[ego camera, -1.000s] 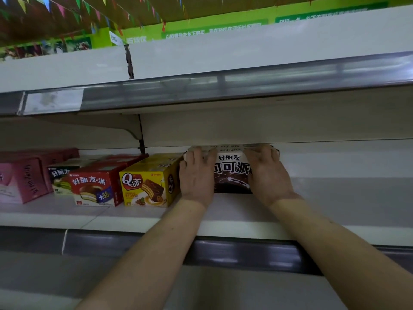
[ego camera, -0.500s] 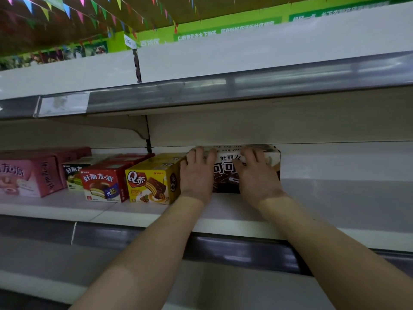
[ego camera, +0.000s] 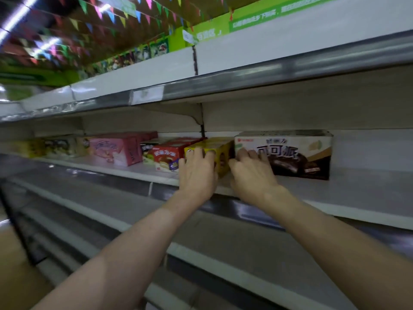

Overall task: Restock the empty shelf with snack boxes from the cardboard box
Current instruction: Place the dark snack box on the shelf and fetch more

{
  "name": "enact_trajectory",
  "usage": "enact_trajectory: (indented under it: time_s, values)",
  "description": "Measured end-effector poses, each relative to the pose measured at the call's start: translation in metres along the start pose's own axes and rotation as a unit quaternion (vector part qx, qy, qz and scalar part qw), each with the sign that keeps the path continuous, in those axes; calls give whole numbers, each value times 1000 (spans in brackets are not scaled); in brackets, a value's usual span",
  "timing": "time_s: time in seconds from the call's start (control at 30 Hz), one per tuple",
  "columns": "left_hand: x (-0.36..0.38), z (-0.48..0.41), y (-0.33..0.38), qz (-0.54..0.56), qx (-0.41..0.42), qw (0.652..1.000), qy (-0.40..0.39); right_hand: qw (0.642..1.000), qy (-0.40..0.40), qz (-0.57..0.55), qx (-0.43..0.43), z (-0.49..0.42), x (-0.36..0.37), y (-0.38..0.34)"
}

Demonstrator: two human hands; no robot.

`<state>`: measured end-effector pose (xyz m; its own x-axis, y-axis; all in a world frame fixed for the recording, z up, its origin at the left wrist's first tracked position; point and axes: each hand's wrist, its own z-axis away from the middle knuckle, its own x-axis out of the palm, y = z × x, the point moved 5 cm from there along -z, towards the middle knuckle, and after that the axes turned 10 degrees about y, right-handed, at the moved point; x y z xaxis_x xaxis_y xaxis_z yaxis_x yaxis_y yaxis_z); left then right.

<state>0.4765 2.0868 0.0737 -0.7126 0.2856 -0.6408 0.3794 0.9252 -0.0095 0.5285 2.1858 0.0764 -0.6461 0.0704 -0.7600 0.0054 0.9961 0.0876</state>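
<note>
A brown cocoa-pie snack box (ego camera: 297,155) stands on the white middle shelf (ego camera: 362,198), front face toward me. A yellow snack box (ego camera: 220,151) sits close on its left. My right hand (ego camera: 252,175) lies against the brown box's lower left corner, fingers spread on its front and thumb at the gap between the two boxes. My left hand (ego camera: 197,173) rests flat on the yellow box's front, covering most of it. Neither hand is wrapped around a box.
Left of the yellow box stand a red box (ego camera: 166,157), a dark green box (ego camera: 146,152), a pink box (ego camera: 116,151) and pale boxes (ego camera: 58,146). An upper shelf (ego camera: 268,52) overhangs closely. A lower shelf (ego camera: 223,233) juts out below. Brown cardboard (ego camera: 11,260) shows at lower left.
Both hands have slid left off the brown box's front; the left one now sits on the yellow box. The brown box's face is uncovered. My view has swung left and tilted.
</note>
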Motion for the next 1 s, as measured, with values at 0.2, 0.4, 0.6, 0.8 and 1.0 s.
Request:
enact_trajectory:
  time_s: [0.2,0.4,0.6,0.8,1.0]
  values:
    - [-35,51,-81,-51,-75,995,-29,995,-8,-64,-82,6,-2,-94]
    - [-74,124,-164,-108,-152,979,-85,978,-43,-116,-167,23,-2,-199]
    - [-121,215,-256,-144,-245,948,-145,950,-47,-184,-247,60,-7,-318]
    - [-183,302,-342,-176,-315,914,-187,918,-74,-232,-314,107,-24,-442]
    - [-245,390,-422,-221,-376,867,-241,887,-90,-251,-378,161,-40,-570]
